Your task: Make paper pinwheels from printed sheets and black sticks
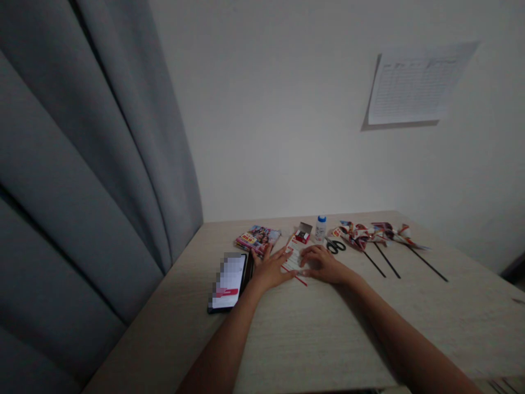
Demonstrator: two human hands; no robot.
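Observation:
A white printed sheet (293,259) with red edging lies on the table between my two hands. My left hand (270,269) rests flat on its left side, fingers spread and thumb stretched toward the lower edge. At the right side, my right hand (323,265) touches the sheet with curved fingers, a gap showing between thumb and forefinger. Just beyond the sheet stands a small open red box (303,235). Beside it is a clear bottle with a blue cap (321,220). Black-handled scissors (336,247) lie close to my right hand.
A phone (228,284) lies left of my left forearm. Behind that hand is a stack of colourful printed leaflets (258,238). Several pinwheel-like folded paper pieces (361,234) with black sticks (426,262) lie at right. A grey curtain (123,164) hangs along the table's left edge.

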